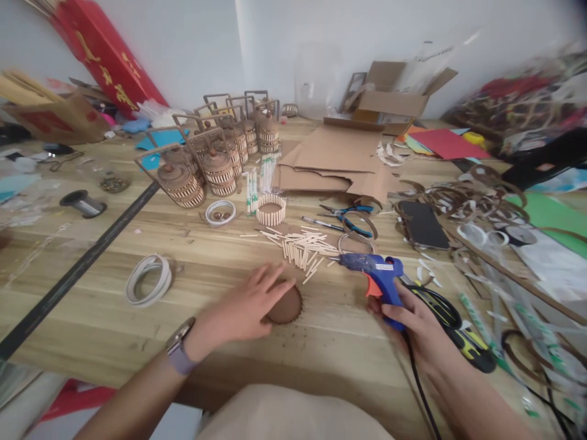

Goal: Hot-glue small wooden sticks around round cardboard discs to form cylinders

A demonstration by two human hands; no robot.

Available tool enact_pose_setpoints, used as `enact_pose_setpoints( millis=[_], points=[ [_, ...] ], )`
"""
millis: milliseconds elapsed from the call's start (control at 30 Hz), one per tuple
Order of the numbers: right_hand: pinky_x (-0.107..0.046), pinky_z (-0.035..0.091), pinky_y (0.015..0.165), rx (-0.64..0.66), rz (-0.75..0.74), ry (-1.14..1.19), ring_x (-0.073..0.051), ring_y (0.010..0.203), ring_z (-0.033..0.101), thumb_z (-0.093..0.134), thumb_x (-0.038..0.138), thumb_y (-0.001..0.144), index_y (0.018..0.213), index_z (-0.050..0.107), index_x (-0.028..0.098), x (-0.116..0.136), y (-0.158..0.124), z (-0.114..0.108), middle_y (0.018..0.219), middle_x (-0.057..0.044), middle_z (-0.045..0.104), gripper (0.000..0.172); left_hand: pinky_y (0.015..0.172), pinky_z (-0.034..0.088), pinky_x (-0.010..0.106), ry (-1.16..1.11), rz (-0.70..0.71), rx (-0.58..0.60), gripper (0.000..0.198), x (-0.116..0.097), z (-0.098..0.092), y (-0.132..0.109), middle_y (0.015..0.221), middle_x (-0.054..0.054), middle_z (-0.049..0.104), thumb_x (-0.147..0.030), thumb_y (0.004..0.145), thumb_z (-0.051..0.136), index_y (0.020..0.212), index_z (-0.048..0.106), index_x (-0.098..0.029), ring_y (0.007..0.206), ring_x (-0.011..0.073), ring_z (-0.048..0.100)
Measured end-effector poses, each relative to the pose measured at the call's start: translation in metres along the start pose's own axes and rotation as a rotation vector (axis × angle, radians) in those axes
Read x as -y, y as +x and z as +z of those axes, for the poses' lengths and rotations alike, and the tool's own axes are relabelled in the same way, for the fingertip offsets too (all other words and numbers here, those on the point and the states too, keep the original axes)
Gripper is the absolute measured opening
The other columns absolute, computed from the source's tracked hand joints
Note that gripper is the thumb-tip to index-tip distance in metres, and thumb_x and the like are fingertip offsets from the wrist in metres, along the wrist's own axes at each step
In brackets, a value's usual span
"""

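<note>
My right hand (pixel 424 324) is wrapped round the handle of a blue hot glue gun (pixel 387 278) with an orange trigger. Its nozzle points left, toward a loose pile of short wooden sticks (pixel 302 249). Slightly blurred, my left hand (pixel 241 305) has its fingers stretched out over the left side of a round brown cardboard disc (pixel 288 305) with a ridged edge. Part of the disc is hidden under the fingers, and I cannot tell whether they touch it. Behind the sticks stands a ring of upright sticks (pixel 270 211) round a brown base.
Several lidded stick baskets (pixel 220 171) with square handles stand at the back left. White strip rolls (pixel 149 281) lie left. Pliers (pixel 346 211), a phone (pixel 422 225), yellow-black scissors (pixel 465 348) and tangled brown strips (pixel 458 198) are to the right. Cardboard sheets (pixel 339 150) lie behind.
</note>
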State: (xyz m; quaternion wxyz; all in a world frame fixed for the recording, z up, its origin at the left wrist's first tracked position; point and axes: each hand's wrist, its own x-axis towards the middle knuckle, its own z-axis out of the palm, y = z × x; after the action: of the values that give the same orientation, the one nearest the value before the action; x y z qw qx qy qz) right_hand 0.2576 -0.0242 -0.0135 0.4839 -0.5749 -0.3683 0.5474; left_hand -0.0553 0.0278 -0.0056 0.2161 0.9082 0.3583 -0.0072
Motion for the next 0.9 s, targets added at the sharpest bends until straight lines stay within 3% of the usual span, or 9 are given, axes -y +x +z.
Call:
enact_pose_setpoints(
  millis=[100, 200, 300, 400, 500, 567, 633, 767, 900],
  points=[
    [-0.029, 0.039, 0.060, 0.110, 0.104, 0.149, -0.016, 0.061, 0.050, 0.077, 0.028, 0.065, 0.094, 0.069, 0.021, 0.000, -0.001, 0.012, 0.063, 0.001, 0.057, 0.032, 0.114, 0.031, 0.061, -0.051, -0.169, -0.085, 0.096, -0.006, 0.011, 0.004, 0.160, 0.023, 0.024, -0.039, 0.072, 0.083, 0.150, 0.032, -0.016, 0.145, 0.0459, 0.025],
    [-0.030, 0.040, 0.060, 0.156, 0.128, 0.212, -0.014, 0.058, 0.046, 0.078, 0.032, 0.068, 0.095, 0.072, 0.019, 0.001, 0.000, 0.019, 0.060, 0.002, 0.053, 0.030, 0.114, 0.033, 0.058, -0.069, -0.142, -0.130, 0.080, -0.005, 0.014, 0.009, 0.152, 0.021, 0.041, -0.028, 0.080, 0.074, 0.149, 0.035, -0.014, 0.140, 0.0393, 0.037],
    [-0.029, 0.044, 0.063, 0.145, 0.130, 0.203, -0.014, 0.062, 0.051, 0.080, 0.039, 0.068, 0.086, 0.073, 0.020, 0.001, 0.003, 0.020, 0.067, 0.000, 0.059, 0.027, 0.119, 0.027, 0.054, -0.119, 0.002, -0.129, 0.087, 0.001, 0.011, 0.012, 0.160, 0.016, 0.028, -0.010, 0.076, 0.068, 0.152, 0.028, -0.020, 0.148, 0.0350, 0.026],
    [-0.028, 0.048, 0.067, 0.117, 0.116, 0.132, -0.016, 0.070, 0.058, 0.084, 0.043, 0.065, 0.078, 0.072, 0.020, -0.001, 0.007, 0.020, 0.076, -0.002, 0.066, 0.029, 0.119, 0.019, 0.063, -0.119, -0.056, -0.198, 0.099, 0.004, 0.010, 0.014, 0.164, 0.020, 0.012, -0.018, 0.071, 0.078, 0.154, 0.024, -0.019, 0.150, 0.0422, 0.013],
    [-0.028, 0.049, 0.068, 0.142, 0.079, 0.029, -0.018, 0.071, 0.061, 0.084, 0.047, 0.064, 0.077, 0.072, 0.019, -0.003, 0.011, 0.022, 0.075, -0.004, 0.068, 0.032, 0.116, 0.027, 0.062, -0.168, -0.169, -0.255, 0.098, 0.002, 0.013, 0.019, 0.154, 0.022, 0.037, -0.028, 0.066, 0.086, 0.149, 0.035, -0.016, 0.141, 0.0436, 0.032],
    [-0.029, 0.050, 0.068, 0.154, 0.053, -0.008, -0.018, 0.070, 0.060, 0.083, 0.048, 0.064, 0.077, 0.071, 0.020, -0.004, 0.013, 0.024, 0.075, -0.004, 0.068, 0.033, 0.113, 0.030, 0.061, -0.272, -0.192, -0.289, 0.084, 0.001, 0.012, 0.020, 0.143, 0.018, 0.051, -0.026, 0.066, 0.083, 0.142, 0.047, -0.017, 0.134, 0.0413, 0.042],
    [-0.029, 0.050, 0.067, 0.165, 0.020, 0.012, -0.018, 0.069, 0.059, 0.081, 0.049, 0.067, 0.076, 0.069, 0.020, -0.005, 0.014, 0.026, 0.074, -0.004, 0.066, 0.033, 0.113, 0.031, 0.060, -0.521, -0.180, -0.336, 0.077, 0.001, 0.008, 0.018, 0.139, 0.016, 0.055, -0.027, 0.066, 0.081, 0.137, 0.053, -0.020, 0.131, 0.0397, 0.045],
    [-0.031, 0.048, 0.063, 0.183, -0.053, 0.169, -0.017, 0.066, 0.054, 0.078, 0.048, 0.070, 0.077, 0.066, 0.020, -0.009, 0.016, 0.025, 0.074, -0.002, 0.059, 0.031, 0.108, 0.041, 0.050, -1.466, 0.048, -0.269, 0.071, 0.000, -0.006, 0.008, 0.139, 0.011, 0.057, -0.043, 0.070, 0.077, 0.135, 0.055, -0.024, 0.128, 0.0359, 0.053],
    [-0.030, 0.048, 0.065, 0.182, -0.048, 0.260, -0.016, 0.065, 0.051, 0.080, 0.045, 0.071, 0.077, 0.067, 0.020, -0.013, 0.019, 0.021, 0.072, 0.000, 0.055, 0.029, 0.093, 0.051, 0.051, -2.008, 0.135, -0.012, 0.076, -0.012, -0.010, 0.004, 0.132, 0.014, 0.062, -0.045, 0.061, 0.083, 0.130, 0.059, -0.022, 0.116, 0.0401, 0.062]
  ],
)
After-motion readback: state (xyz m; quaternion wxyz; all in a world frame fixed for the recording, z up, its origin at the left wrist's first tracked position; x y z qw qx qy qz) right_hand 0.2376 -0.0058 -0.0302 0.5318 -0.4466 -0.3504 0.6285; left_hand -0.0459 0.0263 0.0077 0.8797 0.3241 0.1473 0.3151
